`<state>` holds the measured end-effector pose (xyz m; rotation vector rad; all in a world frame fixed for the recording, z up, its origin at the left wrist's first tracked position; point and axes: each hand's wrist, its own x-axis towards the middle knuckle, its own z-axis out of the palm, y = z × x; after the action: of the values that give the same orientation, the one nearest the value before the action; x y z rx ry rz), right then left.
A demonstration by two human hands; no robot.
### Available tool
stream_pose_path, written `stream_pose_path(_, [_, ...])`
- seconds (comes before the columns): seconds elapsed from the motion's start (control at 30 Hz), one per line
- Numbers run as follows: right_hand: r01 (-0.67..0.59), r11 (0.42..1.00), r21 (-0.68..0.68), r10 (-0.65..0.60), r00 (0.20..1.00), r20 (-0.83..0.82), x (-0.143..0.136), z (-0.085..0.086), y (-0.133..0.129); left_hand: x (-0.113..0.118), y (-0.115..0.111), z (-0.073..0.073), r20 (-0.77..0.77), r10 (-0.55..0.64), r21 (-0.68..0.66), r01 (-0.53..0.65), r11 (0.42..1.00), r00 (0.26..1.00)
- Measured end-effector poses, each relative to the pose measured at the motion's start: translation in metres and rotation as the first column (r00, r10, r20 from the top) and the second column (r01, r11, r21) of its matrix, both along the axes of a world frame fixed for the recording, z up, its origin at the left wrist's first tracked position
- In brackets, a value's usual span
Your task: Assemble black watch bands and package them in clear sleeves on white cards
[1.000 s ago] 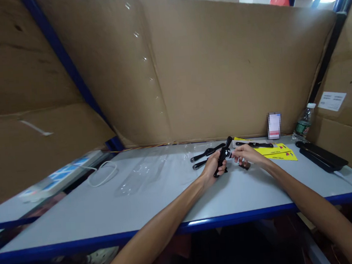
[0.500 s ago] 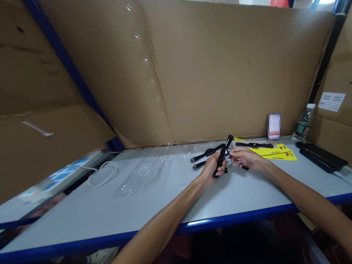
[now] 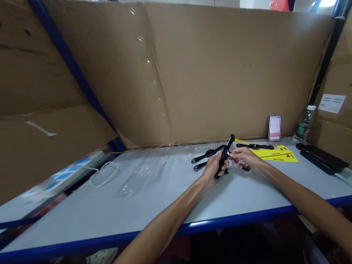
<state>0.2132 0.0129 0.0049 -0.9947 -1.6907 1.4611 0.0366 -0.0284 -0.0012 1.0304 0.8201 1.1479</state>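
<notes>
Your right hand (image 3: 243, 159) sits further inward than before, pinching the black device (image 3: 226, 154) mid-length | left hand (image 3: 212, 166) wraps it | both now engage it

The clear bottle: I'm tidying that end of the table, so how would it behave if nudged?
The bottle would probably tip easily, being tall and narrow. Once down, its round body might roll. Its clear, plastic-looking wall may give when squeezed.
</notes>
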Motion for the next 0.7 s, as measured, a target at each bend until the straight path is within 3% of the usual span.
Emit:
stream_pose_path(0.17, [0.042, 0.997, 0.071, -0.043, 0.999, 0.018, -0.0038, -0.0026, -0.0023, -0.0034, 0.0035, -0.0055, -0.132, 0.022, 0.035, -0.017, 0.999, 0.991])
stream_pose_path(0.37, [0.053, 0.989, 0.136, -0.054, 0.999, 0.003, -0.0063, -0.0052, -0.0001, -0.0017, 0.0015, -0.0026, -0.139, -0.021, 0.041, 0.027, 0.999, 0.990])
stream_pose_path(0.57, [0.082, 0.976, 0.203, -0.076, 0.996, -0.039, -0.0079, 0.0009, -0.0034, 0.0019, -0.0001, -0.0019, -0.152, 0.075, 0.224, -0.040, 0.974, 0.986])
stream_pose_path(0.7, [0.101, 0.975, 0.200, -0.093, 0.994, -0.049, -0.0082, 0.0002, -0.0039, -0.0004, -0.0001, -0.0050, -0.191, 0.071, 0.178, -0.036, 0.983, 0.979])
